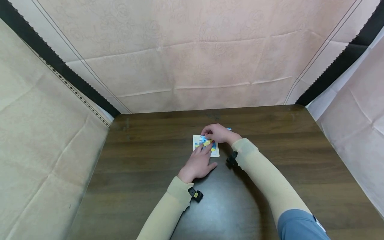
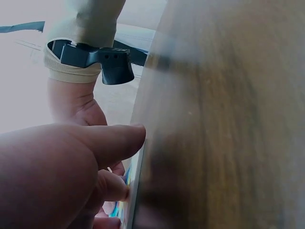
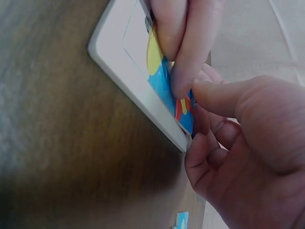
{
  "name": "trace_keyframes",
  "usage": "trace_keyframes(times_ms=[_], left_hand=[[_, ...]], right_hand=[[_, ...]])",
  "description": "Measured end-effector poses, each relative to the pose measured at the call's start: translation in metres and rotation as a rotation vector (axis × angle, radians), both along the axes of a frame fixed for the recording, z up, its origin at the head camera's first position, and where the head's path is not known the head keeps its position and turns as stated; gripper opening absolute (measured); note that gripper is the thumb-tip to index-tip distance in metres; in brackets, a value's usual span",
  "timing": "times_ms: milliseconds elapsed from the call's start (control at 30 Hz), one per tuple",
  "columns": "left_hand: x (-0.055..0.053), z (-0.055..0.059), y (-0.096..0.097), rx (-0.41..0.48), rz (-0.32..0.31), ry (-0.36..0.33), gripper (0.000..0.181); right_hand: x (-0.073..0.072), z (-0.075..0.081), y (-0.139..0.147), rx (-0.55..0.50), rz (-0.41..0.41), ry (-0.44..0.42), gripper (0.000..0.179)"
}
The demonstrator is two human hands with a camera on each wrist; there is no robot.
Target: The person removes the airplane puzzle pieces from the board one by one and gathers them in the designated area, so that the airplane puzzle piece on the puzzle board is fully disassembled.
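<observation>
A small jigsaw puzzle in a white tray (image 1: 215, 154) lies on the table, its pieces printed in blue and yellow. My left hand (image 1: 198, 164) reaches in from the near side, its fingers extended and touching the pieces, thumb apart from the tray. At the far right corner, my right hand (image 1: 221, 133) has thumb and curled fingers pinching a puzzle piece (image 3: 184, 112) with red, yellow and blue on it. That piece sits at the tray's edge, partly hidden by the fingers. Left fingertips press right beside it in the right wrist view.
Another blue piece (image 1: 229, 129) lies on the wooden table (image 1: 144, 173) just beyond the right hand. Pale cloth (image 1: 210, 73) hangs behind the table and at both sides. Each wrist wears a black camera (image 1: 196, 195) close to the tabletop.
</observation>
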State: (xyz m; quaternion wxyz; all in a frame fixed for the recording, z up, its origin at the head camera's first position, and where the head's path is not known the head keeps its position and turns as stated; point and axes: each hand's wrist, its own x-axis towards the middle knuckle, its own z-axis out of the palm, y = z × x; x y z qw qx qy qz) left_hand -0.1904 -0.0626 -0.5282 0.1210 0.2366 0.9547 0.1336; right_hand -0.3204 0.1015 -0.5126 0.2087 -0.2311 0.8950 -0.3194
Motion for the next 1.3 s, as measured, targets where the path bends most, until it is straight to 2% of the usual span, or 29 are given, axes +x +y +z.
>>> trace_keyframes(times_ms=[133,333,633,900,1167,1300], left_hand=[[0.0,0.005,0.003,0.0,0.013,0.001,0.069],[0.0,0.01,0.003,-0.009,0.02,-0.01,0.076],[-0.001,0.008,0.001,-0.001,0.012,-0.006,0.079],[-0.001,0.007,0.001,0.002,-0.002,-0.005,0.08],[-0.005,0.002,0.003,0.071,0.012,0.068,0.074],[-0.003,0.001,0.004,0.054,0.018,0.045,0.077]], right_hand=[[0.0,0.001,0.0,-0.006,-0.006,-0.024,0.016],[-0.001,0.002,0.001,-0.014,0.003,-0.029,0.018],[-0.003,0.004,0.003,-0.003,0.006,-0.039,0.018],[-0.006,-0.005,0.004,-0.001,-0.001,-0.034,0.018],[-0.007,-0.007,0.006,-0.029,0.001,-0.034,0.018],[-0.006,-0.006,0.006,-0.031,0.014,-0.033,0.018]])
